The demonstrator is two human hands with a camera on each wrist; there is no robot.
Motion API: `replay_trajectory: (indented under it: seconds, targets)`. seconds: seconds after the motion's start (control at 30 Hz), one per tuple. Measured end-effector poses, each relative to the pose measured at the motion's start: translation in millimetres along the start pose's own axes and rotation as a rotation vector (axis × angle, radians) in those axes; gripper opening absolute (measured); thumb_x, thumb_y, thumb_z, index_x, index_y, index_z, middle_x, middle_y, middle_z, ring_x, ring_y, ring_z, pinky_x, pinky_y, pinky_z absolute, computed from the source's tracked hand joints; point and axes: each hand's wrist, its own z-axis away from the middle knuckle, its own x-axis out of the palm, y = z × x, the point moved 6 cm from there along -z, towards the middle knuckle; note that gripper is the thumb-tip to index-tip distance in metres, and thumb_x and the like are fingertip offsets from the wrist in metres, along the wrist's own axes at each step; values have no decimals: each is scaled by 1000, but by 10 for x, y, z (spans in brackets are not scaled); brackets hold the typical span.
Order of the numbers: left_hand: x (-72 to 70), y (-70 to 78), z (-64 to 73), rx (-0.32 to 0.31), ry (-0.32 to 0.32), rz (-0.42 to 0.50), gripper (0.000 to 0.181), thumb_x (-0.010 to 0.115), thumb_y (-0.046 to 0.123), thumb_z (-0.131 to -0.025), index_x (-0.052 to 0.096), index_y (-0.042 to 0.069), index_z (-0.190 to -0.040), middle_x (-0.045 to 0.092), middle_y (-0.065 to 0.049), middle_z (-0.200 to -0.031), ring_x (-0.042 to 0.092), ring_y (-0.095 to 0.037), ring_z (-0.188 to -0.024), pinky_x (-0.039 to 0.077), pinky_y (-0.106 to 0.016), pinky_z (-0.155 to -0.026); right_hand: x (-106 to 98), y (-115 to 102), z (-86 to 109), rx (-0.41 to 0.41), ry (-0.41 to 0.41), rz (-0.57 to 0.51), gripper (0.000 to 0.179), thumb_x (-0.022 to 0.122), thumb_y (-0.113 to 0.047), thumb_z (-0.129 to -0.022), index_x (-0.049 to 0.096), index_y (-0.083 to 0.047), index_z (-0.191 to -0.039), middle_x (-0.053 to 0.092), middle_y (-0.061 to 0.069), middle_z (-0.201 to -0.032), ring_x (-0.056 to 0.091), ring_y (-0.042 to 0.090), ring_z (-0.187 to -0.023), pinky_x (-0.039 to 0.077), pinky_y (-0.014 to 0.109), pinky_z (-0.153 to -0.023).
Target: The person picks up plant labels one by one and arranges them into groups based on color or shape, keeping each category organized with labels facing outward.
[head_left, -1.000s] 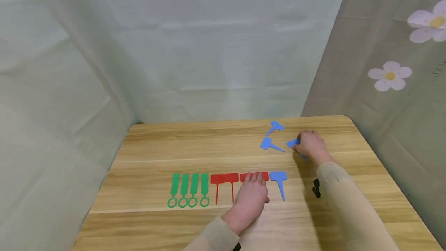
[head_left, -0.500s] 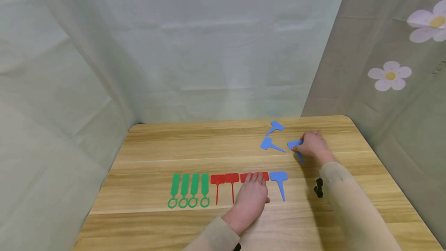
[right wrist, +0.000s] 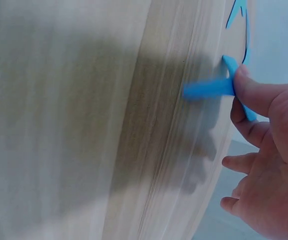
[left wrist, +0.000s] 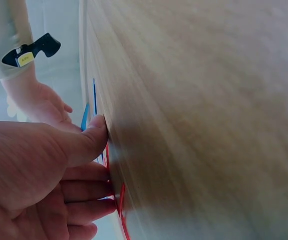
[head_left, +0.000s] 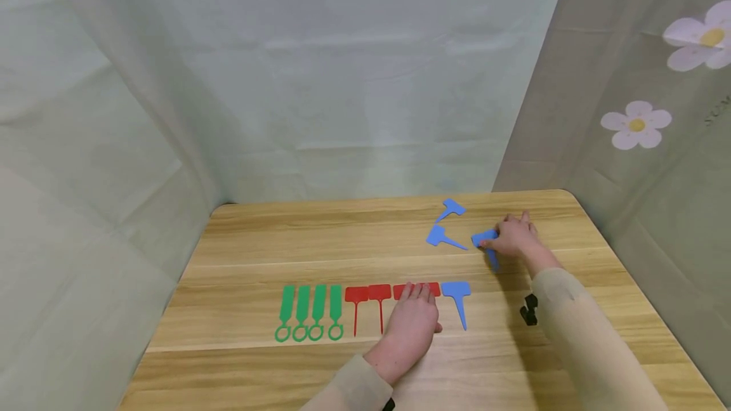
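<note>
My right hand (head_left: 516,238) pinches a blue T-shaped plant label (right wrist: 209,89) between thumb and forefinger, the other fingers spread away from it. In the right wrist view its stem points out from the pinch, over the hand's shadow on the wood. My left hand (head_left: 412,322) rests with extended fingers over two red T-shaped plant labels (head_left: 400,291), hiding most of them. Two more red labels (head_left: 379,292) lie in full view to its left. Right of the left hand, another blue label (head_left: 456,289) lies stem toward me.
Several green labels with ring ends (head_left: 287,303) continue the row on the left. Two loose blue labels, one farther back (head_left: 450,209) and one nearer (head_left: 438,235), lie left of the right hand. Pale cloth (head_left: 365,81) hangs behind the wooden table (head_left: 257,240).
The right hand has shifted slightly right, and the blue label it pinches has turned, its stem now pointing more toward me. The left hand has stayed in place.
</note>
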Motion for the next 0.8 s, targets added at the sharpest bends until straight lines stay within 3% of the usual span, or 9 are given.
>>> replay_trajectory:
  seconds: [0.17,0.4,0.8]
  targets:
    - [-7,-6,-8,-5,-9,11,62,75,50,-98,66,16,-149,60,-1,-155,53,-20,-146,36,-39,-125,8,15,39,-26,29,-28,69,60,-40,-108,54,20,-142,25,48,-159,-7,75,-147,11,83,-117]
    - [-14,-2,-6,-1,-8,21,61,76,49,-98,67,15,-148,60,-2,-155,53,-20,-145,36,-40,-125,-6,8,141,-66,88,-85,68,57,-37,-108,53,21,-142,24,47,-161,-7,75,-147,10,85,-116]
    - [6,-1,-4,-3,1,5,63,76,49,-98,66,13,-148,61,-3,-154,54,-21,-145,37,-39,-124,-48,-19,443,-146,173,-165,61,61,-32,-105,60,21,-135,34,44,-158,7,75,-147,20,85,-113]
